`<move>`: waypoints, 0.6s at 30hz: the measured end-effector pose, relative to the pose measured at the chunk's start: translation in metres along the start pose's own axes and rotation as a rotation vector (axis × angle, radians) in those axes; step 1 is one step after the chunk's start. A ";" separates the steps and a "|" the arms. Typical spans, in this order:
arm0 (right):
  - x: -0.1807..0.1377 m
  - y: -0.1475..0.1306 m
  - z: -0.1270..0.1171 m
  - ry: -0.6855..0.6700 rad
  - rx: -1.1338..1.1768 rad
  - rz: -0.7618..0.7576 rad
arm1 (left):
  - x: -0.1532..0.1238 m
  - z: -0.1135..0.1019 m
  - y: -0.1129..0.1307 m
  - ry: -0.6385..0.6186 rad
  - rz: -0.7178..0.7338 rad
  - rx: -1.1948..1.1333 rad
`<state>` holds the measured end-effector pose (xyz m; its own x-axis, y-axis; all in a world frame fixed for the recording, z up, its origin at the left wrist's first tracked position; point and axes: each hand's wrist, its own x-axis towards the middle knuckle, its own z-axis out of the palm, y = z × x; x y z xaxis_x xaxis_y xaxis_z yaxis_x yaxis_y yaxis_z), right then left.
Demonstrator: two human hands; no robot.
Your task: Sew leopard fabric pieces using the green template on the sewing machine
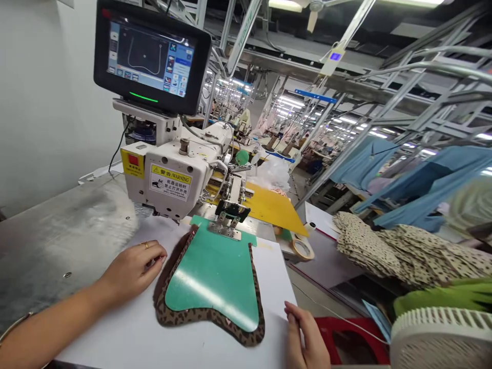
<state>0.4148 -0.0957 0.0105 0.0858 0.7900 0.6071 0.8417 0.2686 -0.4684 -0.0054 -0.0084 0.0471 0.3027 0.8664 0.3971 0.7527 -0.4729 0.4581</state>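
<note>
Cloth: the brown spotted cloth [200,315] lies on the white board [272,266], beneath the green sheet [215,282] at the clamp [226,230].
Feel: probably light and floppy; the sheet looks stiff, slick.
Hold: best pinched along its exposed side borders.
Direction: wide wavy end toward the person, long axis running clampward.
Left hand [132,269]: loosely curled, empty, beside the cloth.
Right hand [305,333]: relaxed, nothing visibly held, near the board's edge.

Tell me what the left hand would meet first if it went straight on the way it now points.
The left hand would probably meet the brown patterned fabric showing beside the green sheet, though depth is hard to judge.
</note>
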 end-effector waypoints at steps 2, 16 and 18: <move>0.003 -0.003 -0.005 0.013 -0.015 -0.014 | 0.001 -0.002 0.000 -0.015 -0.002 0.015; 0.016 -0.052 -0.003 -0.296 -0.005 0.064 | 0.040 0.013 0.006 -0.374 0.122 0.289; 0.022 -0.058 0.001 -0.392 -0.084 0.104 | 0.040 0.021 -0.002 -0.412 0.080 0.339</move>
<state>0.3668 -0.0934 0.0502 -0.0227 0.9650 0.2614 0.8812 0.1428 -0.4507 0.0173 0.0309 0.0457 0.5198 0.8532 0.0436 0.8439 -0.5208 0.1292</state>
